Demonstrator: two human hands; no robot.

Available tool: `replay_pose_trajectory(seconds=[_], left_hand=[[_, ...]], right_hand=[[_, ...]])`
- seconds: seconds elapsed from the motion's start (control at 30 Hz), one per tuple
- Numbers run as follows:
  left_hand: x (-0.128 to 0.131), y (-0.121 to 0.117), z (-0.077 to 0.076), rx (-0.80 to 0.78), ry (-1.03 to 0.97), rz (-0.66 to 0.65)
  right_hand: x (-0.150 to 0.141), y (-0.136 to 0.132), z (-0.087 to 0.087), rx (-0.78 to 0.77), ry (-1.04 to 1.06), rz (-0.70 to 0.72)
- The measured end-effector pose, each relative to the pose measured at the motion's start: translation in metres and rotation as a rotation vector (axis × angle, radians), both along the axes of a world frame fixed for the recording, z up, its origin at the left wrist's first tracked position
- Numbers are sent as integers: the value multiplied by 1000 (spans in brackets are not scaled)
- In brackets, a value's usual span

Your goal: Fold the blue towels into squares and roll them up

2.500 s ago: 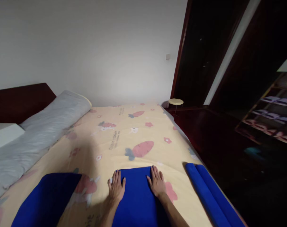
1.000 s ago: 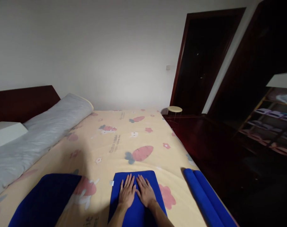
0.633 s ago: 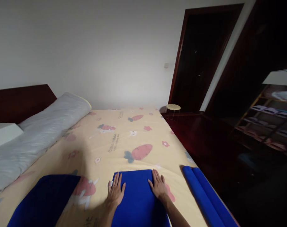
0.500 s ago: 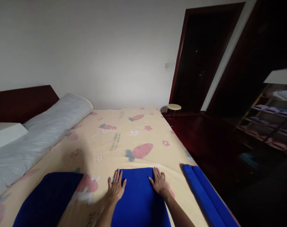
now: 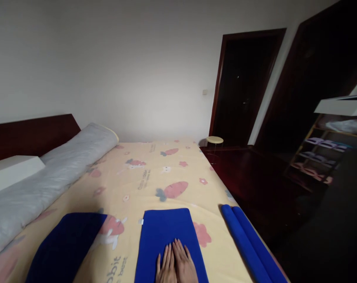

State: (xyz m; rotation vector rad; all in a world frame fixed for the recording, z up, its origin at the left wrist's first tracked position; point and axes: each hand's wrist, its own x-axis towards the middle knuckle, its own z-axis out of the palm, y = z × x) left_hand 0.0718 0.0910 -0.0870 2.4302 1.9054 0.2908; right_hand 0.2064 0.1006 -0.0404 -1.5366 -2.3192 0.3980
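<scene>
A blue cloth, apparently folded, lies flat on the bed in front of me, a small white tag at its left edge. My left hand rests palm down on the lower middle of it, fingers stretched out. Right beside it, touching, my right hand is also laid flat with straight fingers. To the left is a dark blue cloth in shadow. Two blue rolls of cloth lie side by side along the bed's right edge.
The bed sheet is yellow with carrot and rabbit prints. A rolled grey quilt and a white box lie by the headboard. A round stool stands near the dark door; a shoe rack is at right.
Both hands have moved from the far corners of the blue cloth inward and toward me, coming together on its middle. The view has tilted up slightly.
</scene>
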Motion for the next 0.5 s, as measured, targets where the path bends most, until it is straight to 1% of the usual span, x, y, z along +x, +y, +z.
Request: replay_pose_trajectory(seconds=[0.03,0.1,0.23,0.3,0.4,0.5], left_hand=[[-4,-6,-1,0,-8,-13],[-13,-18,3,19,-33,-25],[-30,-41,22,40,-67,-10],[-41,-51,33,29,-53,2],[-60,-65,50,-10,-18,45],[-78,-76,64,-36,-11,102]], right_hand=[[4,-7,-4,28,-1,21],[11,-20,-10,89,1,35],[25,-42,-12,153,13,15],[34,-52,-9,142,18,15],[50,-68,-3,82,19,7],[63,-82,1,30,2,-71]])
